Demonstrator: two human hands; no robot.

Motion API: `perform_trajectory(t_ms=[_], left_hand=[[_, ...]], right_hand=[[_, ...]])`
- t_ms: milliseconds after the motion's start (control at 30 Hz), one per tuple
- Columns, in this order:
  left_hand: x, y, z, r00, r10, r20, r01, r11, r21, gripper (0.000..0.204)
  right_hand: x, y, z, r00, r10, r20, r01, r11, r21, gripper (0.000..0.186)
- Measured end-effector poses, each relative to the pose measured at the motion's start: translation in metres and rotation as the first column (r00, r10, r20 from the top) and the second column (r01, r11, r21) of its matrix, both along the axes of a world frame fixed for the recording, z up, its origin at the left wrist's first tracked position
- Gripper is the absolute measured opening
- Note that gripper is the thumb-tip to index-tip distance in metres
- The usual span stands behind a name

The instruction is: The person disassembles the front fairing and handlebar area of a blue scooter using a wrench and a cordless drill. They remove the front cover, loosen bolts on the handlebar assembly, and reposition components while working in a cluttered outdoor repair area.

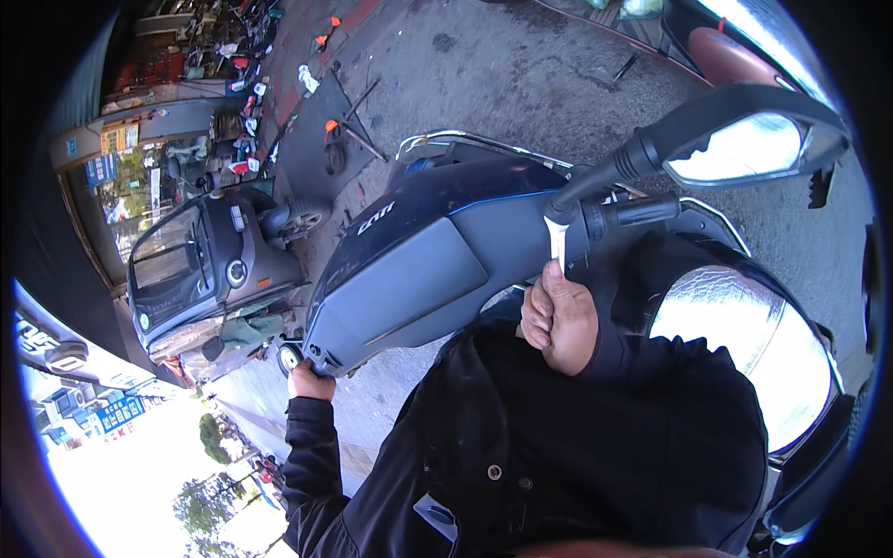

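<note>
The right hand [566, 325] is closed in a fist around the lower end of the wrench [558, 245], with the thumb laid along the shank. The wrench stands above this hand, its upper end at the base of the mirror stem [597, 182]; whether it is seated on a nut cannot be told. The mirror [739, 153], in a black housing, extends above and to the right of the right hand. The grip [648, 210] lies below the stem, also above and to the right of that hand.

The left hand [311, 382] touches a round part [289, 358] at the far left end of the scooter [437, 219]; its fingers are partly hidden, so the extent of its hold cannot be told. The scooter's dark blue cover and grey panel [409, 284] span the area between and above the hands.

A silver sheet [735, 339] lies to the right of the right hand. A dark enclosed vehicle [216, 246] stands above and to the left of the left hand. A dark mat [316, 139] lies on the pavement [474, 79], well above the left hand.
</note>
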State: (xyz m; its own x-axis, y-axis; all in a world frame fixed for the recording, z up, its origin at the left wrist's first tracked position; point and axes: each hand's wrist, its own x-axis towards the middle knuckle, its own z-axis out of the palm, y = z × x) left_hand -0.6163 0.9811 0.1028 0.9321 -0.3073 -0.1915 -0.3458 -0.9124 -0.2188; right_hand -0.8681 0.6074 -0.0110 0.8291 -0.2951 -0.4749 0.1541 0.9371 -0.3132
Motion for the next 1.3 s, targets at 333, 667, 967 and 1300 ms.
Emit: perform_trajectory(t_ms=[333, 667, 967, 1300], left_hand=[[-0.002, 0.01, 0.0, 0.994, 0.083, -0.069, -0.089, 0.992, -0.09, 0.022], [0.005, 0.003, 0.01, 0.983, -0.127, -0.131, 0.113, 0.987, -0.11, 0.018], [-0.057, -0.234, 0.116, 0.545, -0.833, -0.096, 0.668, 0.501, -0.551, 0.031], [-0.165, -0.442, -0.084, 0.771, -0.56, 0.304, 0.513, 0.261, -0.818, 0.044]], right_hand=[[0.071, 0.04, 0.027, 0.98, -0.199, 0.005, 0.198, 0.972, -0.123, 0.056], [0.035, 0.044, 0.025, 0.986, -0.139, -0.09, 0.126, 0.983, -0.137, 0.058], [-0.033, 0.066, 0.011, 0.968, -0.234, -0.095, 0.19, 0.922, -0.338, 0.061], [-0.141, 0.099, -0.04, 0.836, -0.479, -0.268, 0.388, 0.861, -0.33, 0.055]])
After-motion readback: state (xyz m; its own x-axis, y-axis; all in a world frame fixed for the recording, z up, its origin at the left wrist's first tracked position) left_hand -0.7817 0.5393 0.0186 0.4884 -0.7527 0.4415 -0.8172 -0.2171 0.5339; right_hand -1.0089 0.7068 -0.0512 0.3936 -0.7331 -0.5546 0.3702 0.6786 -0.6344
